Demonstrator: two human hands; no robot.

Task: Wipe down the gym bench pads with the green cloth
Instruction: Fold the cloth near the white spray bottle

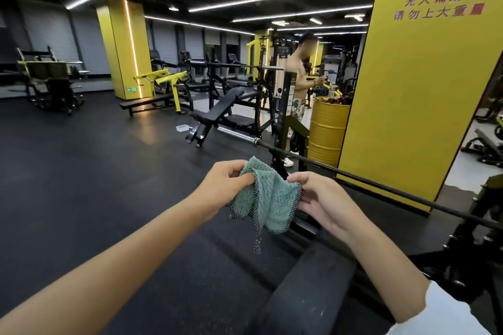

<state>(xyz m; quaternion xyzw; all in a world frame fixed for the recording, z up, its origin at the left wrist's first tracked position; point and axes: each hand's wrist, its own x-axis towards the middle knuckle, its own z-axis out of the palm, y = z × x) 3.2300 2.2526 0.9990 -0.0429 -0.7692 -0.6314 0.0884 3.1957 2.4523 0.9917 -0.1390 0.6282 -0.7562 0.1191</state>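
Observation:
A green cloth (268,196) with a dark checkered hem hangs in the air between my two hands. My left hand (221,186) pinches its upper left corner. My right hand (322,200) pinches its right edge. Below the hands, at the lower middle, lies the black pad of a gym bench (307,288), running away from me; the cloth hangs above it without touching. A loose hem strip dangles from the cloth's bottom.
A black barbell (381,185) crosses from centre to right on a rack. A yellow pillar (424,76) and a yellow drum (328,130) stand at right. A person stands beyond the rack. An incline bench (217,114) and other machines fill the background on dark rubber floor.

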